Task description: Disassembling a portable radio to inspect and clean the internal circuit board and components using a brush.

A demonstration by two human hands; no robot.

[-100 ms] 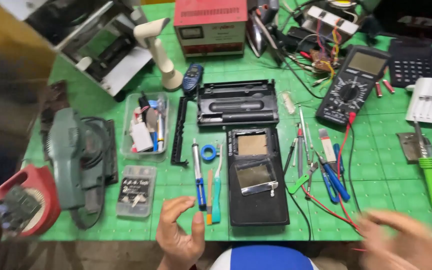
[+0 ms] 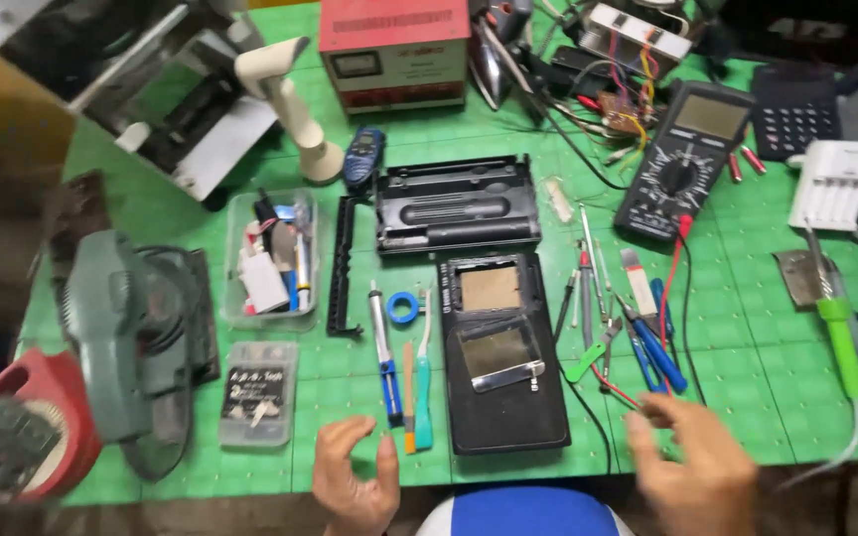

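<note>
Fingers [image 2: 647, 417] touching red wire [image 2: 616, 389], pliers [image 2: 652, 347] near

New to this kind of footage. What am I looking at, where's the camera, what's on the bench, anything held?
There is no robot: a person works with bare hands, filmed by one camera on their head that looks down. The left hand is curled and empty, close to a blue-handled screwdriver. The right hand is blurred, holds nothing visible, and sits beside blue-handled pliers. On the green cutting mat lie an opened black device case, its black cover, a multimeter, a soldering iron with green grip, a clear box of small parts and a red meter box.
</note>
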